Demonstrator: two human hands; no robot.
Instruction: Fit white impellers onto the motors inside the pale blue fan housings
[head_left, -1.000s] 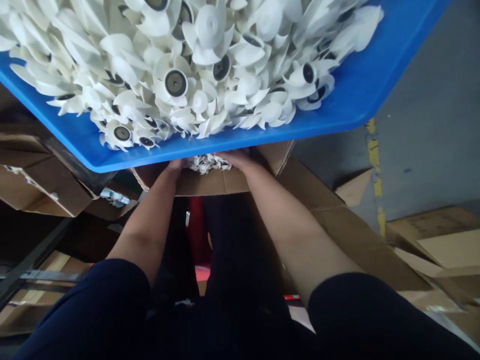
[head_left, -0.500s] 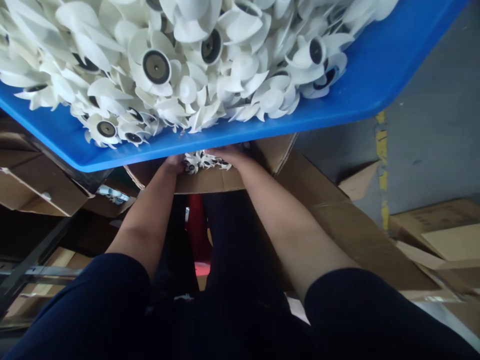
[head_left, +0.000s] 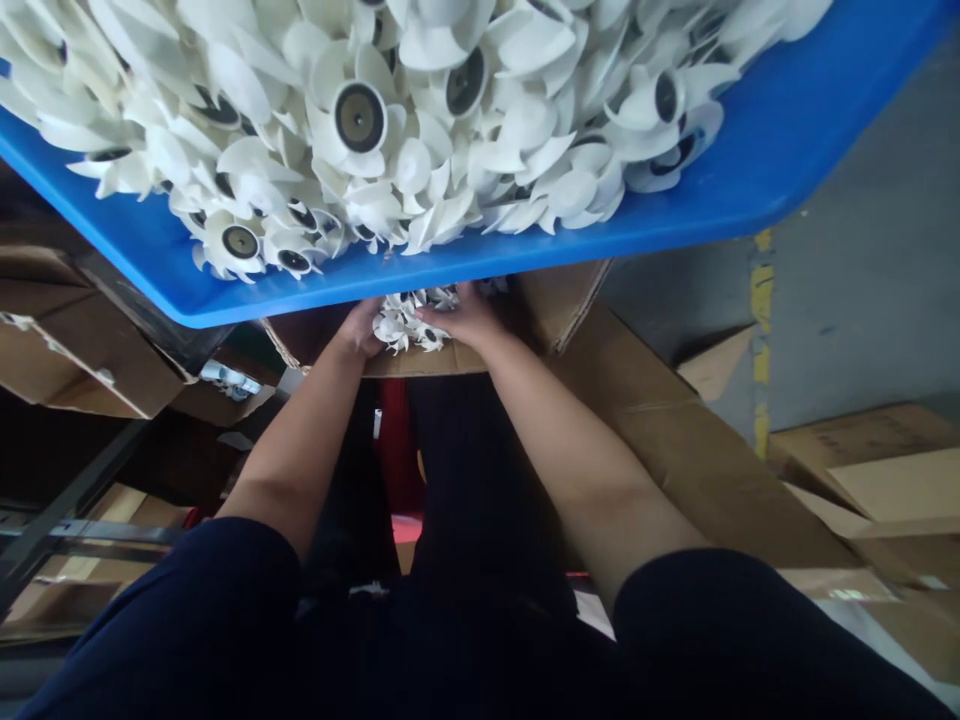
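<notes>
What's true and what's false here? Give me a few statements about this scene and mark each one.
1. The blue plastic tub is heaped with white fan blades. True.
2. The left hand and right hand both touch a small bunch of fan blades above a cardboard box. True.
3. The person is wearing work gloves. False: both hands are bare, and dark sleeves cover only the upper arms.
4. A yellow painted line runs along the grey floor. True.
5. The fan blades in the tub are all black. False: they are white, with dark round hubs.
</notes>
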